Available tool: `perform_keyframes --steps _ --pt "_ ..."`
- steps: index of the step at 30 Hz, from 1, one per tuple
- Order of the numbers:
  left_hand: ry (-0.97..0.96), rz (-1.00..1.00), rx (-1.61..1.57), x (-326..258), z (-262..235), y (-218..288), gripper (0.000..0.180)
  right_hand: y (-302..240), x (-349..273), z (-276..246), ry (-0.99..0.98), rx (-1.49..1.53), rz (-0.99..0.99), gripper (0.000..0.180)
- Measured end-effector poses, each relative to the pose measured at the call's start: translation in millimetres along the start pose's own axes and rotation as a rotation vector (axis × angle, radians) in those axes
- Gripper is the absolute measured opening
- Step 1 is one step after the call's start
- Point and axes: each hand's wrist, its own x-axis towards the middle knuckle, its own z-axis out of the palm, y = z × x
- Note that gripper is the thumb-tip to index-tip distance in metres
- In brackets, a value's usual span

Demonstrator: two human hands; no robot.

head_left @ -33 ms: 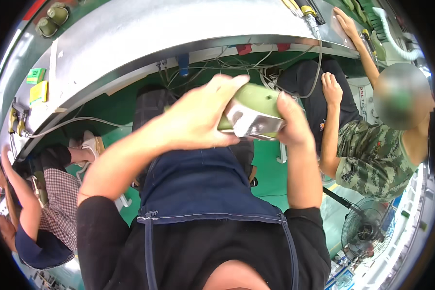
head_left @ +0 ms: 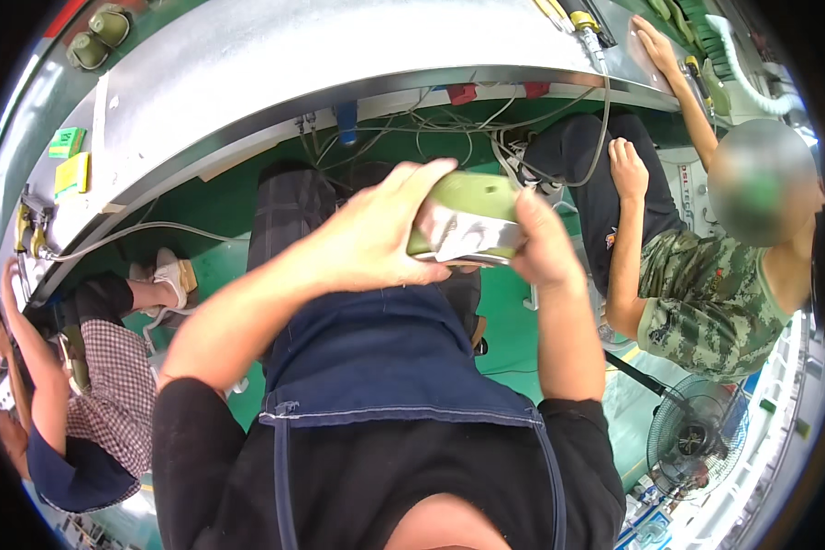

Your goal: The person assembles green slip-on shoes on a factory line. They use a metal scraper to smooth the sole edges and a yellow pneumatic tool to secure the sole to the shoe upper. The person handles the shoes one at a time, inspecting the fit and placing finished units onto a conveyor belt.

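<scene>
Above my lap, both hands grip an olive-green rounded housing (head_left: 470,192) with a small dark hole in its upper part. A shiny silver area (head_left: 477,235) covers its near side; whether it is metal or tape I cannot tell. My left hand (head_left: 390,227) wraps its left side, thumb and fingers closed on it. From the right, my right hand (head_left: 548,240) presses against the other end with its thumb on top. The underside and most of my right fingers are hidden.
A long metal workbench (head_left: 275,55) curves across in front. Green and yellow small boxes (head_left: 71,174) and two olive cup-shaped parts (head_left: 110,27) lie at its left. Hand tools (head_left: 582,20) sit at the back right. Co-workers sit on both sides; a fan (head_left: 695,435) stands right.
My hands and the green housing have shifted slightly left and a little nearer my lap. The housing has turned a bit. Both hands keep hold of it.
</scene>
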Motion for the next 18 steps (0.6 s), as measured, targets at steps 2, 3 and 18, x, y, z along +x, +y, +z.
perform_keyframes --steps 2,3,18 --pt "0.117 -0.155 -0.181 -20.0 47.6 -52.6 0.106 38.3 2.6 -3.4 -0.067 -0.080 0.027 0.071" --pt "0.123 -0.292 -0.310 -25.7 59.2 -66.8 0.106 68.6 13.9 -11.1 -0.029 -0.143 0.047 0.065" --pt "0.253 -0.818 -1.322 -33.0 92.4 -140.6 0.046 141.9 100.9 4.9 0.169 -0.718 0.118 0.066"
